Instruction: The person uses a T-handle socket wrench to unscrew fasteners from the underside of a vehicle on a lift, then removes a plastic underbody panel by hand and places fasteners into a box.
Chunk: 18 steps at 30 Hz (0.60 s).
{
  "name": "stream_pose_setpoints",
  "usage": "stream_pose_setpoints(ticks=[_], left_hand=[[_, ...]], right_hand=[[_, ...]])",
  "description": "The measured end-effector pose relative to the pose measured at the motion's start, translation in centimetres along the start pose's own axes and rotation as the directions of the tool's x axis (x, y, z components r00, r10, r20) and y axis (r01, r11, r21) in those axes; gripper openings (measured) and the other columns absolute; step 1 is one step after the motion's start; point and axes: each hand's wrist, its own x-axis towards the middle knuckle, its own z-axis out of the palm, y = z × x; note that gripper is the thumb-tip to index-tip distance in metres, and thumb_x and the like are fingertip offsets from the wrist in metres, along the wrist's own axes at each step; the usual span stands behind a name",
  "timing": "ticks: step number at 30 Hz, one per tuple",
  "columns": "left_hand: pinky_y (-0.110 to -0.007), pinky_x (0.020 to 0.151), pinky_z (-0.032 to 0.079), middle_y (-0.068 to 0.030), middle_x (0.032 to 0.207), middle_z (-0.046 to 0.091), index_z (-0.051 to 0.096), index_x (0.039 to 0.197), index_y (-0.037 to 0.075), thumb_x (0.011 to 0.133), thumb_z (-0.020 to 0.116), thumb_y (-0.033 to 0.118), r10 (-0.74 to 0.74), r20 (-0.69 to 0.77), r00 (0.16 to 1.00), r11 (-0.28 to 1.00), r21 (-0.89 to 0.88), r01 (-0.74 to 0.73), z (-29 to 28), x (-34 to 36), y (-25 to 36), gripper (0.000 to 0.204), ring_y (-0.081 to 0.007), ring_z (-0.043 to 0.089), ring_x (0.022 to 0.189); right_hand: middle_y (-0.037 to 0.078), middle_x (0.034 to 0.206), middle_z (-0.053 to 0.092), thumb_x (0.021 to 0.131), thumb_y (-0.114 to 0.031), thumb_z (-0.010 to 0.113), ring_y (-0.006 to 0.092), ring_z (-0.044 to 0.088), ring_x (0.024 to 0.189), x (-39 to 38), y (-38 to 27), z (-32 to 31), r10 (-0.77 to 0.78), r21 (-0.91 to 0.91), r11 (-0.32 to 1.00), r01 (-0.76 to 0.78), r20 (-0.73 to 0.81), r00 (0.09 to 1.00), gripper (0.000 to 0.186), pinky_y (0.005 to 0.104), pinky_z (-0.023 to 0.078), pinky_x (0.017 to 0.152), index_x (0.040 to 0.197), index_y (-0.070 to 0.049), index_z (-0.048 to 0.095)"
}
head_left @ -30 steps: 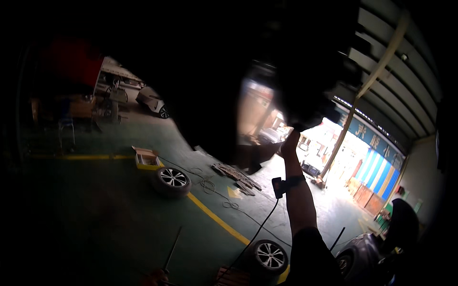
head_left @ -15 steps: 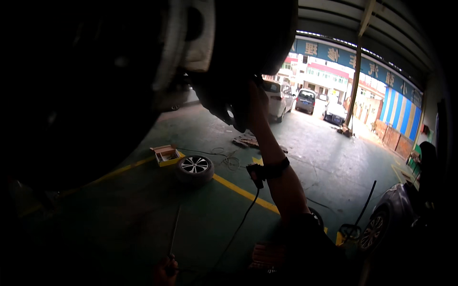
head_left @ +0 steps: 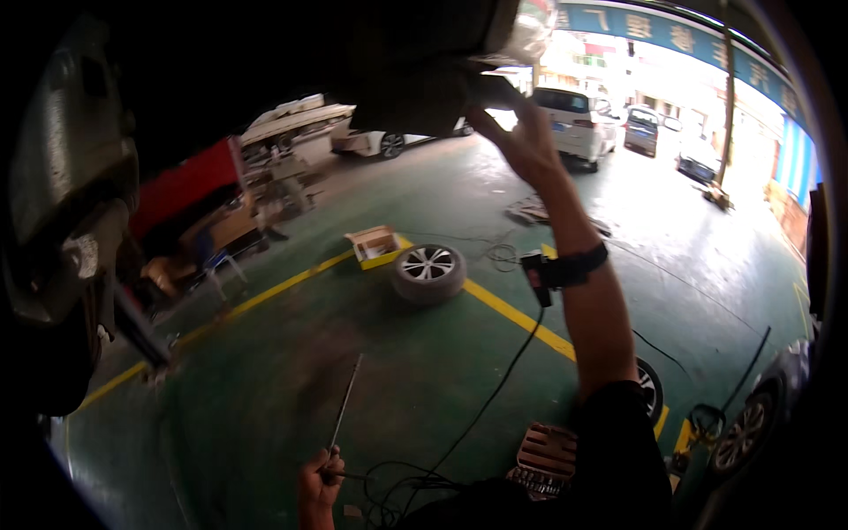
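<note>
The right hand is raised overhead, its fingers curled against the dark underside of a lifted vehicle; whether they grip a part there or only press on it cannot be told, since the spot is in deep shadow. A black band with a small black device sits on that forearm, and a thin black cable hangs from it down toward the green workshop floor.

The left hand, low at the bottom edge of the view, is clenched around the handle end of a long thin metal rod (it points up and away from the hand, slightly tilted).

On the floor, 1 loose car wheel with a silver rim lies flat beside a yellow painted line, just next to an open cardboard box. A ribbed socket-set case lies near the bottom edge, close to the person's right arm. White cars stand beyond, near the open doorway.
</note>
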Motion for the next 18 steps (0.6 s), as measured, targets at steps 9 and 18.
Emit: stream_pose_setpoints(ticks=[9, 18], left_hand=[[-0.024, 0.047, 0.027, -0.0024, 0.070, 0.047, 0.055, 0.104, -0.008, 0.095, 0.058, 0.017, -0.043, -0.054, 0.998, 0.998, 0.045, 0.045, 0.6, 0.1, -1.5, 0.027, -0.0110, 0.039, 0.061], [-0.023, 0.046, 0.029, -0.0008, 0.070, 0.045, 0.055, 0.105, -0.006, 0.095, 0.058, 0.021, -0.051, -0.088, 0.995, 0.994, 0.091, 0.059, 1.2, 2.1, -1.2, 0.029, -0.0109, 0.040, 0.060]], right_hand=[[0.006, 0.086, 0.069, 0.076, -0.016, 0.080, 0.0095, 0.058, 0.078, -3.6, 3.6, 1.0, 0.142, 0.007, 0.990, -0.143, 0.017, 0.990, 0.032, 0.0283, 0.050, 0.074, 0.103, -0.003, 0.067], [0.012, 0.096, 0.062, 0.079, -0.012, 0.072, 0.0175, 0.060, 0.089, -8.8, 1.6, 4.3, 0.256, 0.480, 0.843, -0.241, 0.034, 0.966, 0.033, 0.0302, 0.047, 0.080, 0.107, 0.002, 0.063]])
